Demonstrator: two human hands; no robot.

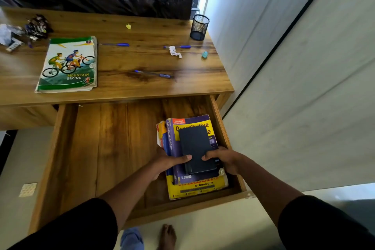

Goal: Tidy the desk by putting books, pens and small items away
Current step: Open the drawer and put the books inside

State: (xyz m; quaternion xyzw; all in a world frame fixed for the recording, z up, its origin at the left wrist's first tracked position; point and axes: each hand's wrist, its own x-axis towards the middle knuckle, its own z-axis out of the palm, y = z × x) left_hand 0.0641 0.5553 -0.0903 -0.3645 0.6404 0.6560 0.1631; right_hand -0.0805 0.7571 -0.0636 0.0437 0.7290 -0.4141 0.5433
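A stack of books [192,187] lies in the right part of the open wooden drawer [97,148], with a small black notebook [194,144] on top. My left hand [168,163] grips the stack's left side, thumb on the notebook. My right hand [223,159] holds the right side, thumb on the notebook too. On the desk [142,59] lie a Mountain Biking book [69,65], three blue pens [115,44] [178,46] [154,74], a crumpled white scrap [175,50], a teal eraser [204,54] and a yellow scrap [128,26].
A black mesh pen holder [199,27] stands at the desk's back right corner. Wrappers and small clutter [26,30] sit at the back left. A white wall runs along the right. The drawer's left part holds nothing. My bare foot [167,236] is below.
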